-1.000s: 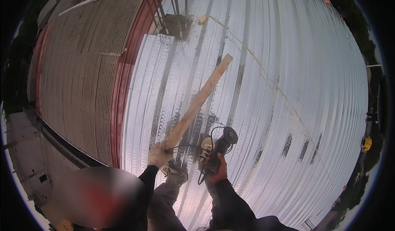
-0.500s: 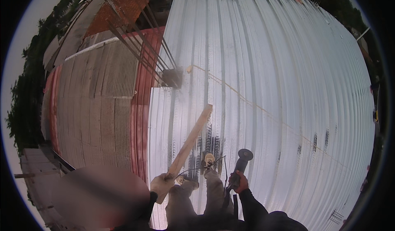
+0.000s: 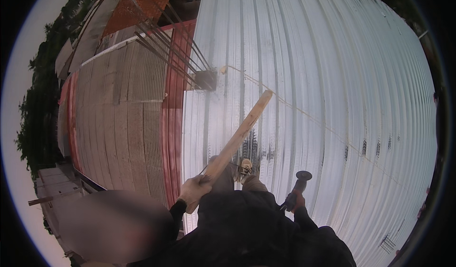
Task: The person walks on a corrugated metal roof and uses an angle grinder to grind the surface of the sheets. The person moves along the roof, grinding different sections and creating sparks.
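My left hand [image 3: 195, 191] is wrapped round a long wooden plank [image 3: 242, 129], which slants forward and rightward over the ribbed silver sheeting [image 3: 332, 77]. To my right, my right hand [image 3: 299, 202] grips a dark angle grinder [image 3: 299, 185], its round disc end pointing away from me. A thin dark cable hangs around my legs, partly hidden by the plank and my black clothing. A light-coloured shoe [image 3: 246, 168] shows on the metal between my hands.
Steel bars [image 3: 166, 48] rise from a dark opening [image 3: 205, 80] in the sheeting. A pale rope [image 3: 304, 112] crosses the roof diagonally. Left are red sheeting [image 3: 171, 134] and weathered corrugated roofing [image 3: 114, 138], with trees [image 3: 35, 119] beyond. A blurred patch covers the lower left.
My view has tilted, showing more of my torso. The plank's far end has swung up and right since half a second ago, and the grinder has moved out to the right.
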